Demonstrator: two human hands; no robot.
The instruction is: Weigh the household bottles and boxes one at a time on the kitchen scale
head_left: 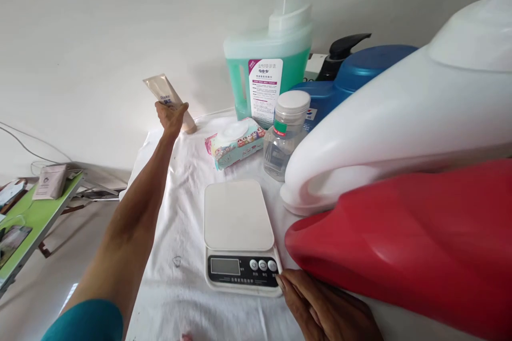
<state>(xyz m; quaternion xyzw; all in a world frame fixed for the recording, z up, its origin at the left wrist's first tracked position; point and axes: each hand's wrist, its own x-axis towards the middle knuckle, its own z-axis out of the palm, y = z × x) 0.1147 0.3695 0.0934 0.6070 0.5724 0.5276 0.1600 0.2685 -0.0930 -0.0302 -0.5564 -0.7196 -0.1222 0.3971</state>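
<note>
**Currently: tube gripped far left, scale touched near**

Left hand [172, 117] stretched to the table's back-left corner, fingers clenched around tube [170, 100] at mid-body. Tube tilted, flat crimped end up and to the left, cap end down by the cloth [180, 224], hard to tell if touching. Probably light and soft-walled: dents under squeeze, slick laminate skin. Better hold low near the stiff cap shoulder, not the crimp.

Right hand [320, 306] flat on the cloth, fingers released and extended, one fingertip touching the scale [240, 237] at its front-right corner beside the buttons. Holding nothing.

Scale platform bare, display blank. Behind it: tissue pack [235, 144], clear jar [285, 136] with white lid, green jug [268, 74]. Blue jug [352, 77] further right. Big white bottle [400, 128] and red bottle [408, 245] lying close at right, red one just beside the right hand.
</note>
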